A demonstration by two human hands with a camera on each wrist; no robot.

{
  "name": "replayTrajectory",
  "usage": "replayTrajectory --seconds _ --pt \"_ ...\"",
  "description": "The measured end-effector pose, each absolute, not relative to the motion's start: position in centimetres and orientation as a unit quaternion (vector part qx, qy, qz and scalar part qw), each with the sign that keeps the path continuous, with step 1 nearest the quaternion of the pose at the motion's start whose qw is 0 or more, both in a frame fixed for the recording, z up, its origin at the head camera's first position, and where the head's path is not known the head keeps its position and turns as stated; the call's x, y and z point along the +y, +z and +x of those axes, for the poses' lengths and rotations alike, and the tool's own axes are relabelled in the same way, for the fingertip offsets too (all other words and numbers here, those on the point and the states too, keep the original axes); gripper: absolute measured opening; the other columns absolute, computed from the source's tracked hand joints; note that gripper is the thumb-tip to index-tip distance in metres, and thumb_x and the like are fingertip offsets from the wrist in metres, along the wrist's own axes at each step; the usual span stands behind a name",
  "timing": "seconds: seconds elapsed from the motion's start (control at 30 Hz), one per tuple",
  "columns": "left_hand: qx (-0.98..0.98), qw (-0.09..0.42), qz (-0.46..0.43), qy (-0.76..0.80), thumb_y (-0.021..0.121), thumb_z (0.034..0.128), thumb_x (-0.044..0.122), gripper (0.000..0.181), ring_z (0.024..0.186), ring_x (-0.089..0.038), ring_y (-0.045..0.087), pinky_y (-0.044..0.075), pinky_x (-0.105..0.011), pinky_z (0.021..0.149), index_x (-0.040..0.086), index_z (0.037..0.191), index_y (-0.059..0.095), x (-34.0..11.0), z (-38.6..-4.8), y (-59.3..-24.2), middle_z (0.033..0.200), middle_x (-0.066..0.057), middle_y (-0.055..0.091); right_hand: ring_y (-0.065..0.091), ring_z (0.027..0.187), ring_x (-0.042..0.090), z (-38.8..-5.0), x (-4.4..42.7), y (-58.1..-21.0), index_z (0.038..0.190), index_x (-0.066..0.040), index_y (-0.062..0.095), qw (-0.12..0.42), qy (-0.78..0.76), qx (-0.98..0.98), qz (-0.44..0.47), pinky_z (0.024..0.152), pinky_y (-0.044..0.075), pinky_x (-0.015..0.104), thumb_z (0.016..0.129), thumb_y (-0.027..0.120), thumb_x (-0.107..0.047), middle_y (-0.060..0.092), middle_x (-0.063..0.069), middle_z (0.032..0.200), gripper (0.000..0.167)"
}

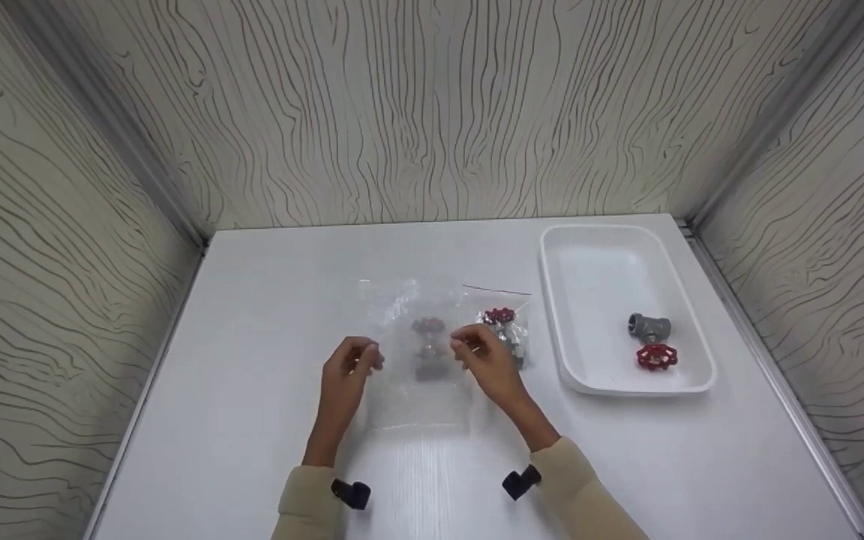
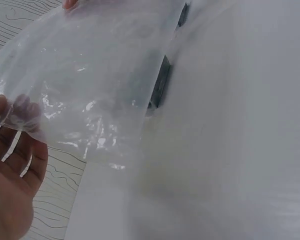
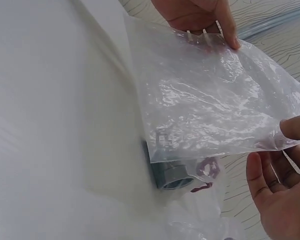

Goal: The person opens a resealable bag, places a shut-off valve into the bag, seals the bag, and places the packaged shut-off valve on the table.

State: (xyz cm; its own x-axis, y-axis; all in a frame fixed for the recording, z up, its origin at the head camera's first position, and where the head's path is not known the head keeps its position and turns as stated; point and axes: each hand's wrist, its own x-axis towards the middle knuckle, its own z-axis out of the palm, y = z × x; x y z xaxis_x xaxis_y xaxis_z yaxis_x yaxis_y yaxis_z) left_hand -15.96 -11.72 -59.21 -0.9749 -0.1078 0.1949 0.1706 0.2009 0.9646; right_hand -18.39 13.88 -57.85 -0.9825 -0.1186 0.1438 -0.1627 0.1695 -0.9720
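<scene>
Both of my hands hold up a clear plastic bag (image 3: 190, 95) by its sides, above the white table. My left hand (image 1: 346, 367) pinches one side between thumb and fingers. My right hand (image 1: 488, 360) pinches the other. No object is seen inside this bag in the right wrist view. Through its film a valve with a red handwheel (image 1: 428, 325) shows blurred. To the right lies another clear bag (image 1: 523, 315) containing a valve (image 1: 499, 315) with a red handwheel and a grey body. My right hand partly covers that bag in the head view.
On the table's right side stands a white tray (image 1: 578, 384). Inside it, near the right front, lies a valve (image 1: 649, 328) with a grey body and red handwheel. Wood-patterned panels (image 1: 432, 112) enclose the white table (image 1: 252, 300) at the back and sides.
</scene>
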Motion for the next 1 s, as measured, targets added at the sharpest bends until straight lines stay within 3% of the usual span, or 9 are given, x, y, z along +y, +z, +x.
replayTrajectory --seconds 0.13,0.4,0.6,0.77,1.0 --pt "-0.774 0.104 -0.041 -0.623 0.067 0.1067 0.026 0.018 0.086 -0.016 0.071 0.058 -0.024 0.076 0.009 0.110 0.068 -11.0 -16.1 -58.9 0.094 -0.004 0.073 0.067 0.085 0.011 -18.6 14.8 -57.5 0.121 -0.004 0.070 0.033 0.641 -0.762 0.091 0.070 0.060 0.029 0.105 0.068 -0.012 0.071 0.011 0.104 0.018" --pt "-0.782 0.091 -0.071 -0.613 0.071 0.1036 0.020 0.014 0.093 -0.013 0.072 0.057 -0.026 0.084 0.010 0.112 0.069 -9.5 -16.3 -58.6 0.101 -0.003 0.074 0.066 0.085 0.013 -18.4 16.3 -56.8 0.116 -0.003 0.071 0.057 0.640 -0.764 0.062 0.067 0.056 0.023 0.104 0.068 -0.009 0.070 0.011 0.102 0.013" --pt "-0.778 0.097 -0.082 -0.615 0.070 0.1051 0.025 0.019 0.099 -0.015 0.071 0.057 -0.030 0.088 0.011 0.118 0.069 -8.6 -16.3 -58.3 0.106 -0.001 0.075 0.067 0.088 0.016 -17.8 17.5 -57.0 0.115 -0.007 0.071 0.054 0.642 -0.764 0.040 0.069 0.060 0.030 0.104 0.069 -0.009 0.070 0.010 0.103 0.011" --pt "-0.777 0.109 -0.083 -0.615 0.069 0.1058 0.026 0.016 0.103 -0.015 0.071 0.058 -0.034 0.091 0.015 0.118 0.069 -8.0 -16.4 -58.2 0.110 0.001 0.074 0.067 0.089 0.019 -17.5 18.0 -57.2 0.114 -0.007 0.072 0.059 0.646 -0.760 0.035 0.069 0.058 0.027 0.103 0.070 -0.010 0.071 0.012 0.104 0.011" --pt "-0.768 0.111 -0.089 -0.625 0.067 0.1067 0.024 0.025 0.097 -0.017 0.074 0.056 -0.031 0.090 0.007 0.124 0.067 -7.4 -16.5 -57.9 0.106 -0.003 0.077 0.068 0.091 0.025 -17.5 18.3 -57.3 0.112 -0.004 0.072 0.072 0.643 -0.761 0.037 0.072 0.057 0.023 0.102 0.071 -0.007 0.071 0.012 0.103 0.010"
